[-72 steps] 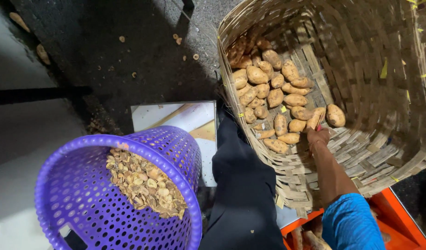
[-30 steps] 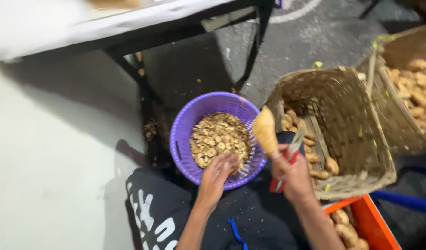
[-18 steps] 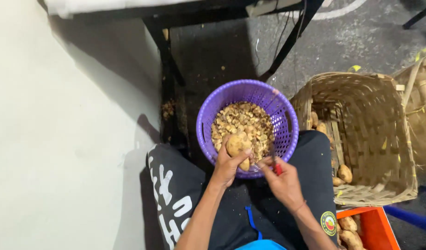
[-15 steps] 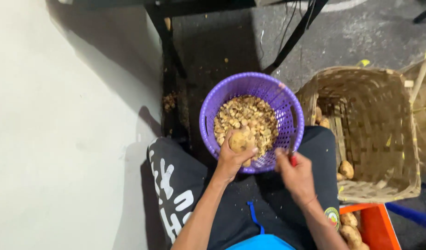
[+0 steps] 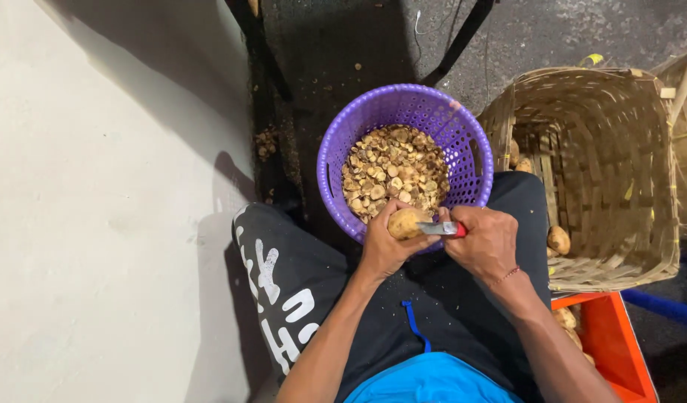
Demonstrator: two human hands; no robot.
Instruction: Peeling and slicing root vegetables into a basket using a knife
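Sweet potato (image 5: 405, 222) sat in your left hand (image 5: 384, 246), held right over the near rim of the purple perforated basket (image 5: 463, 142), so that whatever came off it would drop among the trimmings (image 5: 392, 172) already heaped inside rather than onto your lap. Your left fingers were curled around the tuber from below and behind, gripping it with one end turned toward three o'clock, where the blade could meet it.

Your right hand (image 5: 487, 242), at three o'clock of the tuber, was closed around a small knife with a red handle (image 5: 442, 228), the blade lying flat against the tuber's end; the thumb pressed along the top, which looked like a way of steadying a short cut.

You kept the purple basket between your knees at twelve o'clock of your hands, wedged against the black trousers (image 5: 284, 291), apparently to stop it from tipping. At three o'clock of it stood the woven bamboo basket (image 5: 612, 157), tilted toward you so its few remaining tubers (image 5: 558, 239) lay within reach of the knife hand. At five o'clock an orange crate (image 5: 619, 351) held more tubers, close by your right leg.
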